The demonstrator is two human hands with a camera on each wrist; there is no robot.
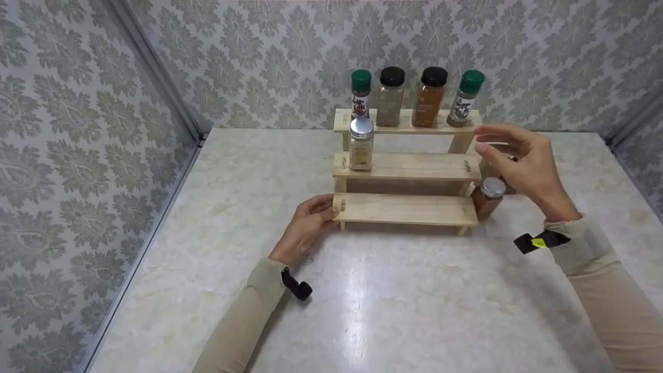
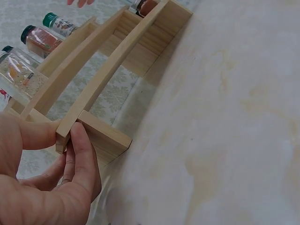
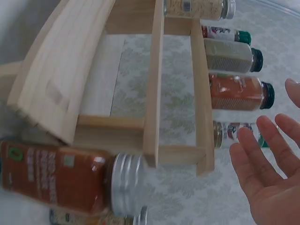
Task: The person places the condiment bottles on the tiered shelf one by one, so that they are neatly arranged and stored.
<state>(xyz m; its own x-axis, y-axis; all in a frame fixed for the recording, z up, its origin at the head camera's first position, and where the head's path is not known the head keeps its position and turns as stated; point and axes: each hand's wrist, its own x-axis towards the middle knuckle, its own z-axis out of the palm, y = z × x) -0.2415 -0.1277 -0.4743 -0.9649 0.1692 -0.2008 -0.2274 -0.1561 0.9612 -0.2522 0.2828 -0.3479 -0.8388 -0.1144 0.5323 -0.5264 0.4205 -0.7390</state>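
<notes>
White marbled tabletop [image 1: 393,311], damask-print walls [image 1: 269,46], L fingers [image 2: 84,159] pinching wood rack [image 1: 409,208], R fingers [image 3: 277,146] released, half-hidden jar [image 3: 93,218] nr rack, prob. spice

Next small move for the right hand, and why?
Probably lower the right hand to the reddish jar on the table: that hand holds nothing, the jar stands just right of the bottom shelf, and the left hand grips that shelf's left end. The middle shelf, bearing one jar, seems to have room.

One three-shelf rack [image 1: 409,210] bears five jars [image 1: 361,149]; two hands [image 1: 305,225] show.
</notes>
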